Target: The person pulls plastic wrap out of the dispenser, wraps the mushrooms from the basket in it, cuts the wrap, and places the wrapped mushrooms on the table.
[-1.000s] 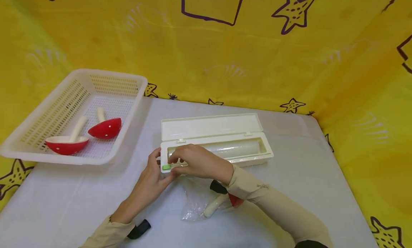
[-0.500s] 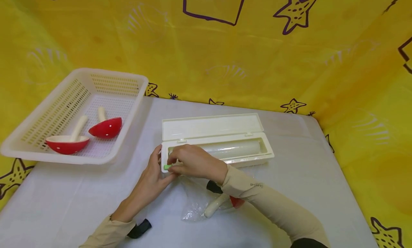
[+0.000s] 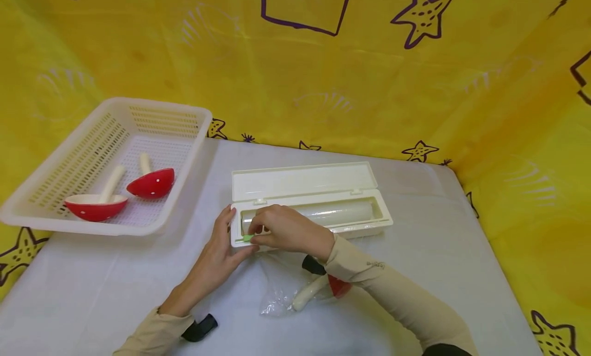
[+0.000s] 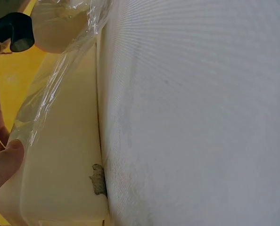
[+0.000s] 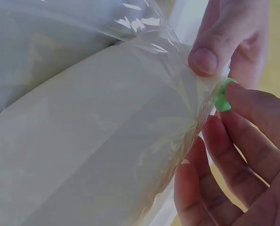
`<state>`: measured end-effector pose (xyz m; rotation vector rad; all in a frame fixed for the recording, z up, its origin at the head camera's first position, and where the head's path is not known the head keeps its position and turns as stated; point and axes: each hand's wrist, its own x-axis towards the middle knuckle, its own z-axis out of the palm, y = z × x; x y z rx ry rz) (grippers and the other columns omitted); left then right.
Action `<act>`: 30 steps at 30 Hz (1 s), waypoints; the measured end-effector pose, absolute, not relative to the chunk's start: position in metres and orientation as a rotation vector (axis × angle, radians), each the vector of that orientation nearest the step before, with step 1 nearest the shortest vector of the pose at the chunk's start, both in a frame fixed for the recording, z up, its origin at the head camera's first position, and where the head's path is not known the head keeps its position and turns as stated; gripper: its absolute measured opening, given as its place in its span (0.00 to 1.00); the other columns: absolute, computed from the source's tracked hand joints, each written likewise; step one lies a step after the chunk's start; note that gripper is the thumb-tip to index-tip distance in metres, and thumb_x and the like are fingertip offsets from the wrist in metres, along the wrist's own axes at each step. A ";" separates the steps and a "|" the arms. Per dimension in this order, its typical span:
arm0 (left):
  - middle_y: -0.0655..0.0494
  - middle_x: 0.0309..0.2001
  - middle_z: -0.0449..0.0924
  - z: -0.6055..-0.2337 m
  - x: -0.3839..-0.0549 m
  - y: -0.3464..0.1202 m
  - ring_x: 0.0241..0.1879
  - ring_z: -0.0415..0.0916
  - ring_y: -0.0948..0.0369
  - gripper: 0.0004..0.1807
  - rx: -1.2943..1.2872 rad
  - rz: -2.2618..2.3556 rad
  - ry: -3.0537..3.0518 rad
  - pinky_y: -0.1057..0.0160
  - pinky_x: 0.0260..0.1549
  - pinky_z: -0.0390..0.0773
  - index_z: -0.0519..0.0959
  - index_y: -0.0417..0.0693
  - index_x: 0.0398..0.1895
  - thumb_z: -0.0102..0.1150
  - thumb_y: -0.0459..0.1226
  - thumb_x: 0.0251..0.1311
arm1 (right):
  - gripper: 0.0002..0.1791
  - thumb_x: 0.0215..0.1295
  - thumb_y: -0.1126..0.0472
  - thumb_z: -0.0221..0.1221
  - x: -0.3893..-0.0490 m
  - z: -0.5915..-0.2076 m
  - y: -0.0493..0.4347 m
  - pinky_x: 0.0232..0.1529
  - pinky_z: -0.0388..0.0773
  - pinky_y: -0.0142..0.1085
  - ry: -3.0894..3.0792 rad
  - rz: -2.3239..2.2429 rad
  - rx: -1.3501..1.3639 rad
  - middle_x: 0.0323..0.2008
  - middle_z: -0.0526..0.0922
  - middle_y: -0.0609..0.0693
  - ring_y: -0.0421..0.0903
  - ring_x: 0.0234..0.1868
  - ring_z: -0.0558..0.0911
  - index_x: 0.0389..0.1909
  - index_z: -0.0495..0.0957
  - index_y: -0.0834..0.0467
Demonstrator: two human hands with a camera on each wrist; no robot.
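A long white cling film dispenser (image 3: 304, 181) lies with its lid folded back, a film roll (image 3: 341, 214) inside. My left hand (image 3: 214, 253) grips its left end, thumb along the front; in the left wrist view the thumb (image 4: 10, 157) lies on the film-covered wall. My right hand (image 3: 291, 230) pinches the small green slide cutter (image 3: 247, 238) on the front rail, near the left end. Clear film (image 3: 274, 289) hangs from the front onto the table. At the film, partly behind my right forearm, lies a red mushroom-shaped piece (image 3: 338, 287) with a white stem.
A white plastic basket (image 3: 106, 230) stands at the left with two red, white-dotted mushroom-shaped pieces (image 3: 94, 211) in it. A black curved part (image 3: 200, 328) shows by my left wrist. Yellow patterned cloth (image 3: 295, 89) rises behind the white table (image 3: 415, 243).
My right hand has shifted slightly right along the dispenser's front edge, and the green slide cutter has moved right with it. My left hand keeps its hold on the left end.
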<state>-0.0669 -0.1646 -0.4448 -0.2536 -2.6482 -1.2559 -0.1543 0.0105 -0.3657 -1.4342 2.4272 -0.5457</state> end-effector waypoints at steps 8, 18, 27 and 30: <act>0.40 0.78 0.44 -0.444 -0.066 -0.161 0.73 0.54 0.45 0.53 -0.237 -1.249 -2.716 0.52 0.65 0.61 0.44 0.35 0.75 0.71 0.35 0.55 | 0.07 0.64 0.60 0.66 -0.158 -0.364 0.017 0.39 0.76 0.24 2.378 -0.571 -1.465 0.35 0.87 0.48 0.38 0.34 0.81 0.39 0.86 0.58; 0.42 0.78 0.42 -0.439 -0.064 -0.163 0.71 0.55 0.46 0.54 -0.211 -1.267 -2.742 0.40 0.65 0.63 0.41 0.39 0.76 0.70 0.37 0.57 | 0.05 0.63 0.61 0.67 -0.166 -0.359 0.041 0.38 0.76 0.25 2.396 -0.538 -1.449 0.31 0.86 0.47 0.37 0.31 0.78 0.36 0.86 0.58; 0.42 0.78 0.44 -0.441 -0.066 -0.163 0.71 0.56 0.47 0.55 -0.229 -1.256 -2.741 0.42 0.65 0.63 0.42 0.38 0.76 0.72 0.37 0.55 | 0.04 0.62 0.61 0.66 -0.167 -0.354 0.050 0.36 0.75 0.25 2.393 -0.495 -1.420 0.30 0.86 0.47 0.36 0.29 0.78 0.35 0.86 0.58; 0.43 0.78 0.43 -0.440 -0.066 -0.163 0.71 0.56 0.48 0.55 -0.224 -1.258 -2.753 0.43 0.65 0.63 0.42 0.40 0.76 0.72 0.38 0.55 | 0.04 0.62 0.62 0.66 -0.169 -0.350 0.049 0.35 0.74 0.25 2.377 -0.459 -1.402 0.29 0.85 0.46 0.36 0.28 0.76 0.34 0.86 0.58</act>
